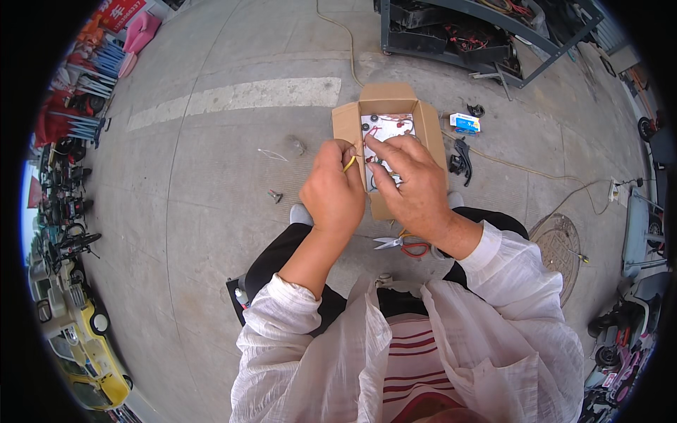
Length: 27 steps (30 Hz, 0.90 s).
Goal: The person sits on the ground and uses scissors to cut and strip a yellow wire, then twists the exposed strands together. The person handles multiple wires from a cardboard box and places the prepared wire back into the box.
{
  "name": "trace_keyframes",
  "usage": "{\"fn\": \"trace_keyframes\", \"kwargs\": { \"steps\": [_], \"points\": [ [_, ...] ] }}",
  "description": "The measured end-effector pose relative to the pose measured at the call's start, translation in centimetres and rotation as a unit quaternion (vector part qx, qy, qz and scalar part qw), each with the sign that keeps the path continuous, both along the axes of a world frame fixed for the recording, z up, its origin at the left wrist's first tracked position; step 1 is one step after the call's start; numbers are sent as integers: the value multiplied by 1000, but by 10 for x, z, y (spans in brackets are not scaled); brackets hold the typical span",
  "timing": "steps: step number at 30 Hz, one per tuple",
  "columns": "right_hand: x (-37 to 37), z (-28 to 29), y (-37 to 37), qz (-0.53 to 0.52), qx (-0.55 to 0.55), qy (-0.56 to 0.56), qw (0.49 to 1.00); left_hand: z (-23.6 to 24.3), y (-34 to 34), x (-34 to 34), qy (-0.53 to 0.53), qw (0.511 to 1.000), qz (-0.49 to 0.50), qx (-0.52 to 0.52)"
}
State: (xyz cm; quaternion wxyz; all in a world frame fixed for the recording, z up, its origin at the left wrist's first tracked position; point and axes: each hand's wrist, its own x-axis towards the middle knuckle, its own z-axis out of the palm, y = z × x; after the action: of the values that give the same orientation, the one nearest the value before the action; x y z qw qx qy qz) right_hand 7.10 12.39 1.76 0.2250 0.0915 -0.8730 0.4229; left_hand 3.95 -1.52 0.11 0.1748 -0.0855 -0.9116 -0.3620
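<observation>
My left hand point(333, 185) pinches a short yellow wire point(349, 163) between thumb and fingers, over the left flap of an open cardboard box point(345, 121). Beside it, my right hand point(410, 180) hovers above the box with index finger and thumb curved and apart, and nothing visible between them. Inside the box, partly hidden by the right hand, lie small parts and coloured wires on a white sheet point(387, 128). A pair of scissors point(412, 247) with red-orange handles rests on the floor below the right wrist.
Right of the box are a small blue-and-white carton point(465, 123) and black parts point(460, 161). A metal rack point(451, 39) stands at the far right. A cable point(515, 161) crosses the floor near a round manhole cover point(560, 250). A small part point(275, 196) lies at left.
</observation>
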Motion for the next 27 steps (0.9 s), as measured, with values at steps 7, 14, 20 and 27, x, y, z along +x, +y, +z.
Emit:
{"fn": "trace_keyframes", "kwargs": {
  "steps": [7, 14, 20, 27],
  "points": [
    [-1, 0, 0, 25, -65, -48, 996, 4, 2, 3, 11, 1000, -1, -13],
    [-2, 1, 1, 15, -31, 5, 999, 6, 4, 5, 3, 1000, 9, -21],
    [-4, 3, 4, 19, -4, 16, 1000, 5, 3, 5, 13, 1000, 1, -21],
    [-4, 2, 3, 12, -28, 17, 999, 4, 3, 4, -2, 1000, 12, -28]
  ]
}}
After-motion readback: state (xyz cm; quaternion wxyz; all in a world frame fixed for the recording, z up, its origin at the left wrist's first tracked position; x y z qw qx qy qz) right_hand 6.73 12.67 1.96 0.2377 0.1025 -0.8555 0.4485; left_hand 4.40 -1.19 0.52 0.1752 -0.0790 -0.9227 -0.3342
